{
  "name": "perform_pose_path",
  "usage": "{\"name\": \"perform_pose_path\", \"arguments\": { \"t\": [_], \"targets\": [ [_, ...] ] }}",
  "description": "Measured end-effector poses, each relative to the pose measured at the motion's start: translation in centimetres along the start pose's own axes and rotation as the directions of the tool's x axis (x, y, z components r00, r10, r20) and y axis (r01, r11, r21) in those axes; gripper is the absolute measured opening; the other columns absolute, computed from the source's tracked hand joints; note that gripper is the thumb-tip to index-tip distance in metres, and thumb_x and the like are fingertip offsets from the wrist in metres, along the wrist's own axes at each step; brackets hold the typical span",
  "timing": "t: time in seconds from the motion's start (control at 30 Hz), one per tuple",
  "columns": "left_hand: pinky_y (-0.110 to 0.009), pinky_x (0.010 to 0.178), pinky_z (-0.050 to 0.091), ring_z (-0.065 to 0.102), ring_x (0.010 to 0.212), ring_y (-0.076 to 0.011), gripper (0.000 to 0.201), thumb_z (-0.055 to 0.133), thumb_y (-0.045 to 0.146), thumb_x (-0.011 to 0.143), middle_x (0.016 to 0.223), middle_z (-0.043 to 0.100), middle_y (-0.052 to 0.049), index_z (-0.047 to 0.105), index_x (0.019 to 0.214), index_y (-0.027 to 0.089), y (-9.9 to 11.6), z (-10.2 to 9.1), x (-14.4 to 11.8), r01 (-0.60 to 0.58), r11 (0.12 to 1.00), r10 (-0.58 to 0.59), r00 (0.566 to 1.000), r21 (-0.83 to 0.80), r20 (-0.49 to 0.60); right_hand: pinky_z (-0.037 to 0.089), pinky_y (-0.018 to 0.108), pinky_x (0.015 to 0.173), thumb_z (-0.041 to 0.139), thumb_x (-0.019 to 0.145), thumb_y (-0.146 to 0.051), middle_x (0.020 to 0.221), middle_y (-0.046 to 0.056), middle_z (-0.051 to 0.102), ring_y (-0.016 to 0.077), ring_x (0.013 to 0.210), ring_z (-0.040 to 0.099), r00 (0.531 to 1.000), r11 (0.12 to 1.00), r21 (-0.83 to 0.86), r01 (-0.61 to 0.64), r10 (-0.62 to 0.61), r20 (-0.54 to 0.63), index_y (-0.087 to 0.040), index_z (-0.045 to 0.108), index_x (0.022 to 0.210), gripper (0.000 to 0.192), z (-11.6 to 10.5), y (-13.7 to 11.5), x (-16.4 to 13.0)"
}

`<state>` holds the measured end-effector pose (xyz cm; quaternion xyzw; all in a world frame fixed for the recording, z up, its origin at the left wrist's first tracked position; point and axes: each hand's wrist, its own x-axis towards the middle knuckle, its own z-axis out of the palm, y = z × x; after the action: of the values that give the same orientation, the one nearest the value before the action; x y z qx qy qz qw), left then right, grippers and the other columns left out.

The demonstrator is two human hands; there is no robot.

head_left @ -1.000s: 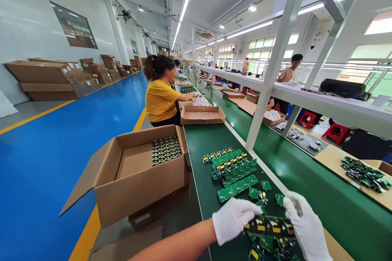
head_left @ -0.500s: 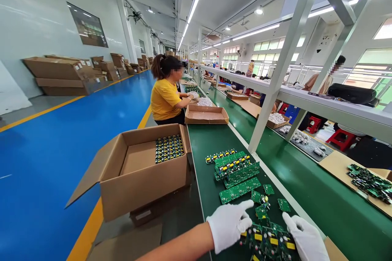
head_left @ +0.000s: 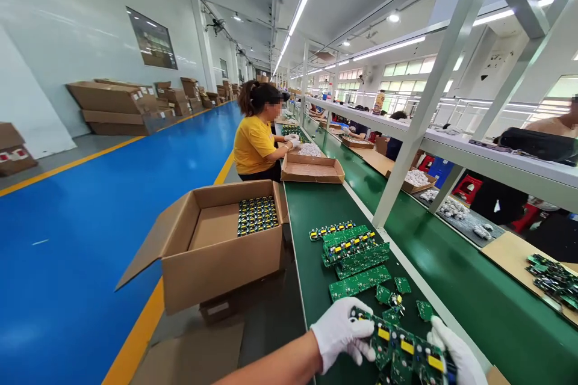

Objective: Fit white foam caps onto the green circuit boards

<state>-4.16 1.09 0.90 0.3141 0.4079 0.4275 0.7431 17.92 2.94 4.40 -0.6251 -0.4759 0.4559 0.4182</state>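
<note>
Both my hands wear white gloves and grip the same strip of green circuit boards (head_left: 401, 346) with yellow parts, low over the green conveyor belt (head_left: 316, 210). My left hand (head_left: 341, 334) holds its left end. My right hand (head_left: 456, 358) holds the right end at the frame's bottom edge. Just beyond lie stacked green board panels (head_left: 354, 252) and a few small loose boards (head_left: 397, 292).
An open cardboard box (head_left: 212, 252) holding a block of boards (head_left: 257, 215) stands left of the belt. A person in a yellow shirt (head_left: 257, 144) sits further up beside a shallow carton (head_left: 311, 169). A white frame post (head_left: 406, 156) rises on the right.
The view has shifted right and down slightly. My hands have turned the board strip and brought it lower, with the left hand now gripping its end more firmly.
</note>
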Motion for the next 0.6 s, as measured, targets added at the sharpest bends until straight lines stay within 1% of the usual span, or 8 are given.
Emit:
{"name": "perform_pose_path", "arguments": {
  "t": [0.03, 0.1, 0.2, 0.27, 0.4, 0.47, 0.53, 0.6],
  "targets": [
    [-0.020, 0.037, 0.042, 0.063, 0.050, -0.0174, 0.059, 0.075, 0.041, 0.055, 0.067, 0.062, -0.004, 0.042, 0.097, 0.015, -0.2, -0.2, 0.2, 0.021, 0.999, -0.021, 1.000, -0.048, 0.001, 0.031, 0.023, 0.036, 0.052, 0.073, -0.060, 0.040, -0.006, 0.043, 0.0105, 0.033, 0.038, 0.999, 0.999, 0.030, -0.035, 0.034, 0.040, -0.022, 0.047, 0.056, 0.043, -0.1, 0.2, 0.2],
    [-0.020, 0.037, 0.043, 0.063, 0.048, -0.0166, 0.060, 0.076, 0.041, 0.054, 0.065, 0.061, -0.002, 0.041, 0.096, 0.016, -0.2, -0.7, 0.5, 0.020, 0.994, -0.025, 0.999, -0.103, -0.047, 0.036, 0.024, 0.037, 0.049, 0.074, -0.062, 0.044, -0.004, 0.050, 0.0121, 0.036, 0.044, 0.997, 0.998, -0.036, -0.045, 0.047, 0.068, -0.022, 0.052, 0.061, 0.042, -0.3, 0.2, 0.8],
    [-0.019, 0.036, 0.042, 0.062, 0.045, -0.0155, 0.058, 0.076, 0.038, 0.054, 0.060, 0.061, 0.000, 0.040, 0.095, 0.016, -0.1, -0.7, 0.8, -0.065, 0.996, 0.057, 0.989, -0.058, -0.137, 0.048, 0.026, 0.056, 0.056, 0.070, -0.056, 0.074, 0.003, 0.067, 0.0191, 0.067, 0.062, 0.992, 0.974, -0.195, 0.115, -0.103, 0.070, -0.022, 0.063, 0.073, 0.035, -0.4, -0.3, 1.9],
    [-0.018, 0.035, 0.041, 0.061, 0.043, -0.0151, 0.054, 0.075, 0.034, 0.055, 0.056, 0.060, 0.001, 0.041, 0.093, 0.016, -0.1, -0.1, 0.8, -0.116, 0.993, 0.115, 0.983, 0.003, -0.141, 0.049, 0.027, 0.065, 0.060, 0.067, -0.052, 0.086, 0.004, 0.068, 0.0216, 0.080, 0.062, 0.980, 0.950, -0.247, 0.193, -0.178, 0.084, -0.024, 0.066, 0.079, 0.031, 0.1, -0.6, 2.3],
    [-0.018, 0.034, 0.041, 0.059, 0.042, -0.0155, 0.050, 0.074, 0.029, 0.057, 0.048, 0.057, 0.002, 0.042, 0.093, 0.016, -0.7, 1.1, 0.8, -0.162, 0.987, 0.163, 0.983, 0.013, -0.079, 0.047, 0.026, 0.056, 0.060, 0.068, -0.046, 0.067, 0.001, 0.065, 0.0187, 0.063, 0.060, 0.978, 0.958, -0.216, 0.188, -0.163, 0.130, -0.025, 0.063, 0.068, 0.022, 1.6, -0.2, 1.9],
    [-0.021, 0.037, 0.044, 0.061, 0.045, -0.0176, 0.054, 0.075, 0.031, 0.056, 0.053, 0.059, 0.000, 0.042, 0.096, 0.016, -1.2, 0.9, 1.1, -0.093, 0.992, 0.093, 0.996, -0.084, 0.006, 0.043, 0.025, 0.046, 0.059, 0.070, -0.047, 0.054, 0.000, 0.059, 0.0155, 0.049, 0.055, 0.982, 0.980, -0.154, 0.126, -0.101, 0.161, -0.024, 0.056, 0.058, 0.027, 2.0, 0.2, 1.5],
    [-0.023, 0.040, 0.047, 0.064, 0.049, -0.0187, 0.059, 0.078, 0.035, 0.053, 0.062, 0.061, -0.002, 0.043, 0.097, 0.015, -1.8, 0.3, 1.4, 0.019, 0.979, -0.005, 0.997, -0.203, 0.072, 0.036, 0.025, 0.036, 0.054, 0.074, -0.053, 0.043, -0.004, 0.047, 0.0115, 0.034, 0.041, 0.983, 0.999, -0.038, 0.031, -0.023, 0.184, -0.023, 0.046, 0.053, 0.037, 2.1, 0.4, 1.2],
    [-0.022, 0.043, 0.047, 0.065, 0.052, -0.0179, 0.062, 0.079, 0.039, 0.051, 0.069, 0.060, -0.002, 0.044, 0.097, 0.016, -2.3, -0.4, 1.9, 0.057, 0.954, -0.046, 0.998, -0.294, 0.045, 0.033, 0.024, 0.033, 0.047, 0.076, -0.058, 0.039, -0.007, 0.040, 0.0099, 0.029, 0.033, 0.984, 0.997, 0.055, -0.050, 0.039, 0.173, -0.023, 0.041, 0.054, 0.042, 1.8, 0.1, 1.3]
  ]
}}
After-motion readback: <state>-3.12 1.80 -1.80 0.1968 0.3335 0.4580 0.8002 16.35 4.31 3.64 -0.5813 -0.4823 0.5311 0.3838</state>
